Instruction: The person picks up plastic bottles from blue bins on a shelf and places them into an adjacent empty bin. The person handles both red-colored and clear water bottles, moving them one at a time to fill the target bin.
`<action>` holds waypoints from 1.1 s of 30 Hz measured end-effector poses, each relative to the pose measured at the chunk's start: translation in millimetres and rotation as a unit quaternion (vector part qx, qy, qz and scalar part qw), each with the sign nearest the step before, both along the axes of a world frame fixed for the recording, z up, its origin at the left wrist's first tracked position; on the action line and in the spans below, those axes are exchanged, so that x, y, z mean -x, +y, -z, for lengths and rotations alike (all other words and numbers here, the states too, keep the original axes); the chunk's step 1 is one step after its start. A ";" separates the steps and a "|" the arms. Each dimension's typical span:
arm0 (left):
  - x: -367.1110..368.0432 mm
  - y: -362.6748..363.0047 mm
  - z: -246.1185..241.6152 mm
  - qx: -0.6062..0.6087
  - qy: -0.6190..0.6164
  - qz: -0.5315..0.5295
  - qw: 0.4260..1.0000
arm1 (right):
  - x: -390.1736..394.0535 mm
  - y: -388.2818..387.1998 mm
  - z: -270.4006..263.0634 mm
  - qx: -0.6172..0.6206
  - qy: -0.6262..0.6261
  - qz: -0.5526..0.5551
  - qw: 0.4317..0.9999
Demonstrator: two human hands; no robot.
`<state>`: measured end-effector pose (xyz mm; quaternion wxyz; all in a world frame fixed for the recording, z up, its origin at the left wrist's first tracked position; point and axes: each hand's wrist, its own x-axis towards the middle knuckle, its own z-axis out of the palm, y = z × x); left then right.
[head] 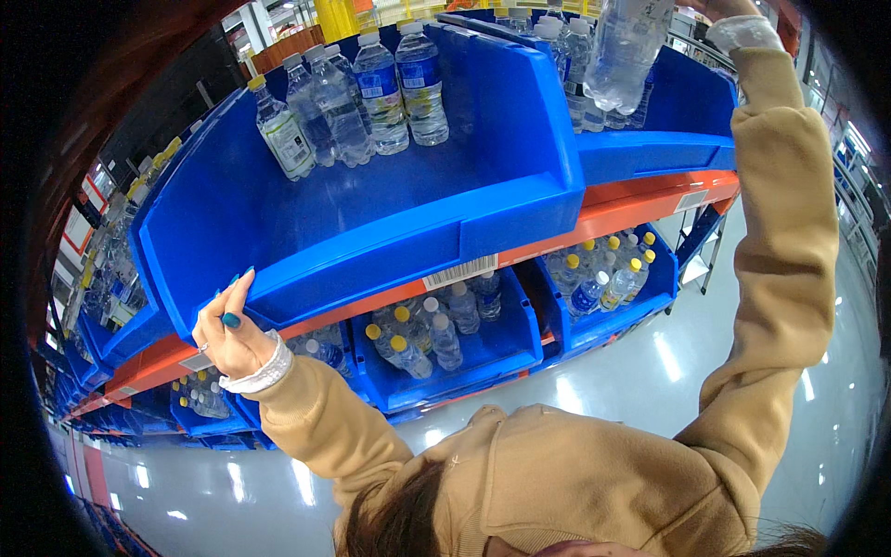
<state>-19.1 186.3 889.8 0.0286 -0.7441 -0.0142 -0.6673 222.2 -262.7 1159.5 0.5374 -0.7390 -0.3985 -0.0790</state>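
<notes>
My left hand [233,334] grips the front left corner of a blue plastic bin [362,264], with its fingertips over the rim. Several clear plastic bottles [341,111] stand toward the back of that bin, some labelled, with white or yellow caps. At the top right, my right hand [724,8] is mostly cut off by the picture's edge. It holds a large clear plastic bottle [626,59], whose top is out of view. This bottle hangs slightly tilted above the neighbouring blue bin [654,150], in front of other bottles standing there.
An orange shelf beam [626,202] with barcode labels runs under the upper bins. Lower blue bins [452,362] hold more capped bottles. Another bin [132,334] full of bottles adjoins on the left. Below is a shiny grey floor [626,383]; a metal rack [696,257] stands right.
</notes>
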 end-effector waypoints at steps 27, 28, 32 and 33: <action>8.0 -17.0 -10.5 0.040 0.010 0.033 0.999 | 72.9 223.7 -10.3 0.006 0.069 -0.082 0.994; 8.6 -16.5 -10.7 0.036 0.011 0.035 0.999 | 65.1 237.6 -8.7 0.026 0.084 -0.091 0.992; 10.6 -13.2 -10.2 0.030 0.029 0.042 0.998 | 27.7 287.8 7.5 0.088 0.110 -0.089 0.986; 10.8 -12.4 -9.9 0.023 0.031 0.042 0.998 | 17.1 302.4 12.4 0.105 0.132 -0.103 0.980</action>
